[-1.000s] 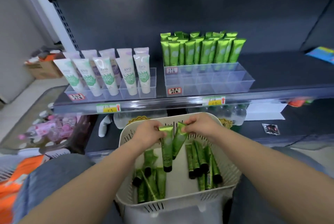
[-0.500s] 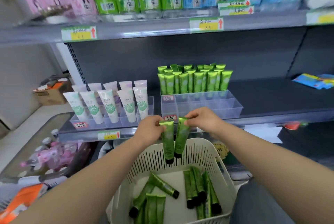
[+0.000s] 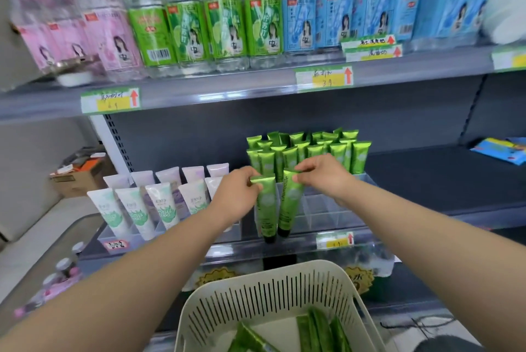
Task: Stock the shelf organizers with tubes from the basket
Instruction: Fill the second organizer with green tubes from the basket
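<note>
My left hand [image 3: 237, 196] pinches the crimped top of a green tube [image 3: 267, 208] that hangs cap down. Beside it, my right hand [image 3: 323, 178] pinches the top of a second green tube [image 3: 288, 203]. Both tubes hang in front of the clear organizer [image 3: 327, 213], over its front compartments. Several green tubes [image 3: 310, 151] stand upright in the organizer's back rows. The cream slotted basket [image 3: 273, 294] sits below at the bottom centre with more green tubes [image 3: 321, 333] lying in it.
White tubes [image 3: 148, 206] stand in a second clear organizer to the left. Bottles with pink, green and blue labels [image 3: 225, 24] fill the shelf above. The dark shelf [image 3: 427, 178] stretches to the right, with blue packets [image 3: 501, 149] at its far end. A cardboard box [image 3: 79, 178] sits left.
Both hands have lifted their green tubes out of the basket and up to the front of the green-tube organizer. The view has tilted upward, showing the bottle shelf.
</note>
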Action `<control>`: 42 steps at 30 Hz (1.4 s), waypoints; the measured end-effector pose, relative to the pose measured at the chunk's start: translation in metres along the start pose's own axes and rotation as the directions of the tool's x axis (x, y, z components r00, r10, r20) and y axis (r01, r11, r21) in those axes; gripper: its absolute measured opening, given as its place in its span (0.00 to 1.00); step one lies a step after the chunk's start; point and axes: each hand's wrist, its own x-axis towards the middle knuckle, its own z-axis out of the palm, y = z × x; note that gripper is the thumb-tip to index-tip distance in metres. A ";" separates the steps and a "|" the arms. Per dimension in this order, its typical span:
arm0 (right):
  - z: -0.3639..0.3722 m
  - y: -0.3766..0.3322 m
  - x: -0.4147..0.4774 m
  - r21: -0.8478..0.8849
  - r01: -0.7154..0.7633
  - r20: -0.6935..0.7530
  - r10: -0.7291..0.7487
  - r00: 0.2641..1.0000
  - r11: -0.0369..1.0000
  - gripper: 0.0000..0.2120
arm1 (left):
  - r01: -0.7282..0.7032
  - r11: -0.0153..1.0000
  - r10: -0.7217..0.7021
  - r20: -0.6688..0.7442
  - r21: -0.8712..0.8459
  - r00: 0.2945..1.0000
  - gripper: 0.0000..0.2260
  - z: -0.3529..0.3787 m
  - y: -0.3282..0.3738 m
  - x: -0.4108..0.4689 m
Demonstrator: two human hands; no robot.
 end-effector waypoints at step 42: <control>0.064 0.030 0.116 -0.223 0.135 0.042 -0.129 0.991 0.965 0.11 | 0.080 0.979 -0.086 0.021 0.189 0.996 0.13 0.029 -0.047 0.135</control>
